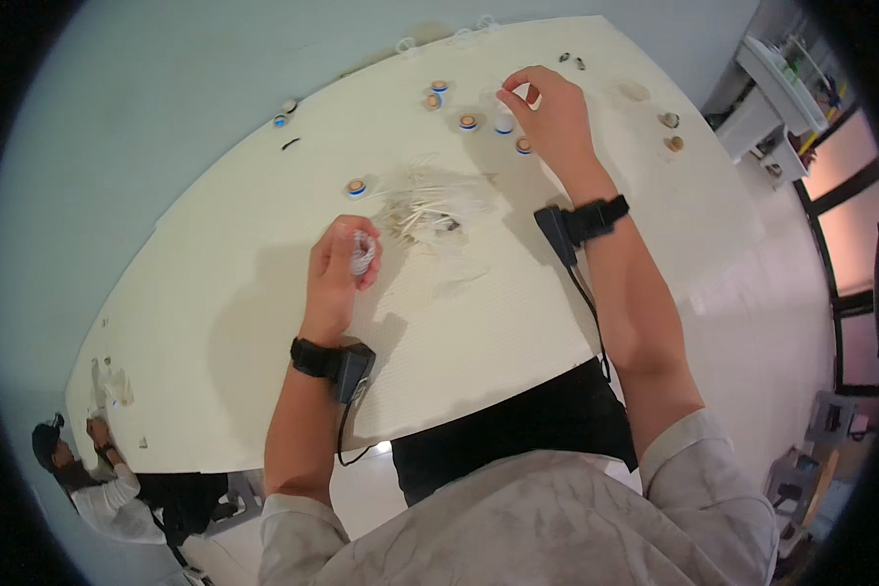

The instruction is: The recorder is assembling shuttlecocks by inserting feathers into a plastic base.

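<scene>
My left hand (334, 269) is closed around a small white bundle (363, 252) whose end looks dotted, like packed thin sticks. It is held above the table, beside a loose pile of thin white sticks (425, 210) and crumpled clear film. Farther off to the right, my right hand (552, 112) has thumb and forefinger pinched together; whatever is between them is too small or pale to make out. Just under those fingertips stands a small pale container (504, 124) with a blue rim. Another small round container (524, 146), brown-topped and blue-rimmed, is beside the right hand.
Several more brown-topped containers, one of them alone (356, 187), stand on the cream table (264, 400). Clear rings (407, 45) lie at its far edge by the wall. Small stone-like pieces (670, 120) lie far right. Another person (107, 488) works at the table's left end.
</scene>
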`<action>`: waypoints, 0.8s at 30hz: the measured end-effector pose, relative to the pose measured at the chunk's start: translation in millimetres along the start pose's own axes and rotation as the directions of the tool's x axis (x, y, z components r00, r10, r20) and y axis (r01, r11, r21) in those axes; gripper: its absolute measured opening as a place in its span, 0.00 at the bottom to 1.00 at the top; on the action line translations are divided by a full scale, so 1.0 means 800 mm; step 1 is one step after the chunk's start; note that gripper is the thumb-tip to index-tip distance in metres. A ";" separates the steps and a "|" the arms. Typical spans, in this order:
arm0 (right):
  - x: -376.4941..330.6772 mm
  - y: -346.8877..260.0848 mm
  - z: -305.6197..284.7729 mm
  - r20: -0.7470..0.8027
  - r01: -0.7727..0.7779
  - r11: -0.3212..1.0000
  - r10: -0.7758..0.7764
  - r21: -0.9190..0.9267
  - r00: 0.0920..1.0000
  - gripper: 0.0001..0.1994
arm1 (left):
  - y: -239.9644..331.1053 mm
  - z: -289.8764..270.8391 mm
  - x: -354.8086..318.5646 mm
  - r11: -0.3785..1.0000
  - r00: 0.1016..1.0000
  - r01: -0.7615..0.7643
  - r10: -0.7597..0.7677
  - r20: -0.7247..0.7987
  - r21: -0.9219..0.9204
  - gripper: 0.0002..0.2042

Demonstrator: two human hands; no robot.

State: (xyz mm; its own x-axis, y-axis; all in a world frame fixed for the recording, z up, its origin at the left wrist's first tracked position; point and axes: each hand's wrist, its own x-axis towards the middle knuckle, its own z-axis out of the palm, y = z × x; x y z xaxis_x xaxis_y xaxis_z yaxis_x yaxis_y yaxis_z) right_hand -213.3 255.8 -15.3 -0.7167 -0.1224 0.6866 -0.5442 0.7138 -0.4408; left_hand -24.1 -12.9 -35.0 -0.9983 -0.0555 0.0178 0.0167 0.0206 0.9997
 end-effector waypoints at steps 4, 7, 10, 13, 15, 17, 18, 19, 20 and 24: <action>-0.036 -0.113 -0.010 0.287 -0.133 0.787 -0.059 0.603 0.956 0.04 | -0.002 -0.003 -0.002 0.999 0.996 -0.028 0.031 0.080 -0.044 0.28; -0.073 -0.147 0.012 0.265 0.058 0.744 -0.309 0.666 0.913 0.04 | -0.012 -0.008 -0.004 0.998 0.997 -0.047 0.050 0.059 -0.046 0.30; -0.079 -0.151 0.012 0.304 0.104 0.719 -0.414 0.687 0.858 0.04 | -0.010 -0.005 -0.005 0.999 1.000 0.011 -0.012 0.025 0.034 0.31; -0.081 -0.154 0.010 0.341 -0.032 0.636 -0.369 0.771 0.865 0.06 | 0.001 0.009 -0.011 1.000 0.998 0.015 -0.015 -0.056 -0.007 0.27; -0.084 -0.154 0.016 0.414 -0.085 0.645 -0.379 0.760 0.828 0.06 | 0.000 0.005 -0.009 1.000 1.000 -0.008 0.008 0.003 0.006 0.27; -0.086 -0.152 0.018 0.481 -0.134 0.650 -0.390 0.748 0.785 0.06 | 0.001 0.005 -0.007 0.999 0.998 -0.033 0.032 0.060 0.022 0.27; -0.085 -0.153 0.014 0.504 -0.144 0.667 -0.385 0.731 0.773 0.06 | 0.003 0.010 -0.008 0.999 0.999 -0.046 0.046 0.024 0.015 0.27; -0.084 -0.153 0.010 0.527 -0.154 0.683 -0.380 0.714 0.760 0.06 | 0.004 0.012 -0.008 0.998 0.998 -0.059 0.060 -0.013 0.009 0.26; -0.083 -0.153 0.009 0.530 -0.156 0.686 -0.376 0.711 0.760 0.06 | 0.004 0.011 -0.010 0.998 0.998 -0.057 0.057 -0.009 0.007 0.26; -0.047 -0.131 0.002 0.471 -0.258 0.601 -0.227 0.756 0.853 0.06 | 0.013 0.001 -0.011 1.000 1.000 -0.016 0.016 -0.013 0.025 0.25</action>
State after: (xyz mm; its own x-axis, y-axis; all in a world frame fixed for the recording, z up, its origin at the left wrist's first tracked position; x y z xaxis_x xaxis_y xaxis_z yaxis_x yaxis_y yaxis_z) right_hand -130.2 184.4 4.0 -0.6931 -0.5908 0.4130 -0.4723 -0.0607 -0.8794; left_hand -14.9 -11.6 -24.4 -0.9971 -0.0682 0.0340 0.0309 0.0460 0.9985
